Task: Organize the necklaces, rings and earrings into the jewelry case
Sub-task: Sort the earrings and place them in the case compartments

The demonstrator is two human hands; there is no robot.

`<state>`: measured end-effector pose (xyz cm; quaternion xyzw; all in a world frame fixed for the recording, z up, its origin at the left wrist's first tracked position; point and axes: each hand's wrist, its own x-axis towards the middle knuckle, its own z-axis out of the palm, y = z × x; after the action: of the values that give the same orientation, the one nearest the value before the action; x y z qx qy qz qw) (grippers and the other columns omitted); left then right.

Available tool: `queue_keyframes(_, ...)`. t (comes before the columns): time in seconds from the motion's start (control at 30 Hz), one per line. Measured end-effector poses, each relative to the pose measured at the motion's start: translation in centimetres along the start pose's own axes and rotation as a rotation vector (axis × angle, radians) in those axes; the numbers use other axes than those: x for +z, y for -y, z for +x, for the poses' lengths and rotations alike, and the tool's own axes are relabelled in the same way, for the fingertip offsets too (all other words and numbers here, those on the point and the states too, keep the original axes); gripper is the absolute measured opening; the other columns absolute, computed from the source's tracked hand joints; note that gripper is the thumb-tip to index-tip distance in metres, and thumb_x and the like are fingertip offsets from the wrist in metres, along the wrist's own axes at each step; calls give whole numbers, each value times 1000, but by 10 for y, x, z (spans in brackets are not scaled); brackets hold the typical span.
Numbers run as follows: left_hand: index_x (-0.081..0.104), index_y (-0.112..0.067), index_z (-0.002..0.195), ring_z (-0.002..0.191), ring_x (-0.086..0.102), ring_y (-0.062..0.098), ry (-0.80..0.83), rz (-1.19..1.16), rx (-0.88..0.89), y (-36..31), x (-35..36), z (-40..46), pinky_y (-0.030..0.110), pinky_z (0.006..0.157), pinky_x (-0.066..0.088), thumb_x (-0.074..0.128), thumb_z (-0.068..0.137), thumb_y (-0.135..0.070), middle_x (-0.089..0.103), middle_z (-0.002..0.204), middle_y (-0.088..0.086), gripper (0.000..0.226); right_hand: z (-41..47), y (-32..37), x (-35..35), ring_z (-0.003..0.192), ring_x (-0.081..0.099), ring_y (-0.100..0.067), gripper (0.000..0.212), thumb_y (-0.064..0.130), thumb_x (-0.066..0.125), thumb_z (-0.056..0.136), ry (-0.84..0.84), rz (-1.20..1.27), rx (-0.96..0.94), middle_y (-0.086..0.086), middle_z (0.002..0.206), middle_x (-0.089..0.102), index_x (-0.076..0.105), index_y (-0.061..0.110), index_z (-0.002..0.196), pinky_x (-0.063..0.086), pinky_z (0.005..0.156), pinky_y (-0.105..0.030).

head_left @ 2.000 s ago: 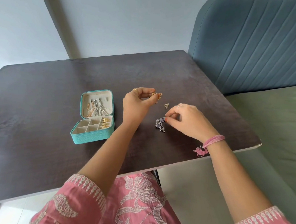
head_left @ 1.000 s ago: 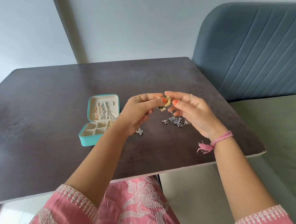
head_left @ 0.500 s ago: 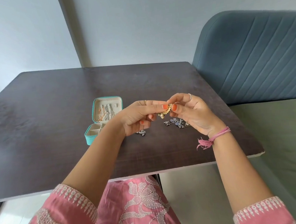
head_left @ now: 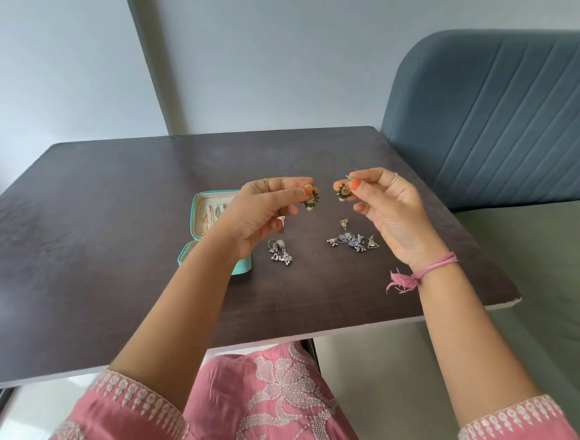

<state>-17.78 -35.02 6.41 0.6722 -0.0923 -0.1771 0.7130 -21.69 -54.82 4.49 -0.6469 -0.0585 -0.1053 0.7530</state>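
My left hand [head_left: 264, 214] pinches a gold-and-green earring [head_left: 311, 199] above the table. A matching earring [head_left: 343, 192] hangs from the pinched fingertips of my right hand [head_left: 391, 212]; the two are a little apart. The teal jewelry case [head_left: 210, 225] lies open behind my left forearm, with chains in its lid; its tray is mostly hidden. On the table below lie a silver earring [head_left: 279, 251] and a cluster of silver and blue earrings [head_left: 350, 241] with two small triangular pieces [head_left: 372, 243].
The dark wooden table [head_left: 112, 249] ends in a front edge near my lap. A blue padded chair back [head_left: 501, 119] stands at the right, with a green seat [head_left: 542, 271] beside the table.
My hands held the two gold earrings together at the fingertips; now they have drawn apart, one earring in each hand, and both sit a little higher over the table.
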Motion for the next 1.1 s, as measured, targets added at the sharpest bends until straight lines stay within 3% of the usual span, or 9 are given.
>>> queue_keyframes(0.17,74,-16,97,57,48,3,-37,30,-18,0,-2,-1,12,41,32,71,82,-13,68,84,0,15,2,1,0,89,63,-9,16,11,64,88,-24,-32,14,2,85,74,71,19,99,43,76,-22)
queue_keyframes(0.3,76,-16,93,54,45,3,-67,93,6,-2,-1,-1,12,40,32,71,80,-12,66,68,-6,14,2,-1,2,91,62,-10,13,15,65,89,-8,-92,52,-1,90,75,75,21,94,41,82,-25)
queue_keyframes(0.37,76,-17,88,53,44,4,-71,120,23,-2,-1,0,12,40,32,70,80,-10,64,62,-7,13,2,-2,4,88,64,-8,13,13,65,89,-3,-132,52,1,87,76,74,19,95,43,79,-19)
queue_keyframes(0.53,77,-20,88,52,44,3,-67,220,35,0,-2,8,13,45,33,71,79,-15,68,85,2,12,4,-4,9,76,66,6,12,8,62,90,-13,-183,46,8,77,75,70,11,99,42,65,-4)
queue_keyframes(0.73,71,-19,99,53,51,-2,-11,458,75,5,-10,24,6,46,35,69,85,-15,72,87,1,15,17,-12,5,96,64,0,17,21,62,92,31,-279,113,5,100,74,70,25,106,43,81,-20)
queue_keyframes(0.8,70,-19,96,62,55,5,6,512,102,7,-13,30,11,57,42,67,86,-11,73,91,7,13,22,-15,3,95,64,-2,19,16,61,92,36,-271,100,2,103,73,69,22,108,45,82,-16)
queue_keyframes(0.9,67,-25,89,74,55,18,36,568,136,10,-17,40,31,73,43,68,87,-14,74,91,11,11,29,-20,1,93,65,-1,19,11,61,92,51,-278,98,1,102,73,69,19,108,46,82,-12)
queue_keyframes(1.03,63,-26,92,58,44,13,45,625,114,11,-23,53,19,52,37,63,91,-19,63,75,10,6,43,-32,0,94,66,-8,18,13,61,92,38,-289,148,-3,104,73,70,20,106,49,84,-19)
queue_keyframes(1.1,62,-22,97,59,44,13,52,649,92,13,-25,60,18,46,33,61,92,-20,62,76,8,6,49,-38,-1,87,67,-8,18,12,61,93,35,-267,210,-4,102,73,69,17,107,50,81,-20)
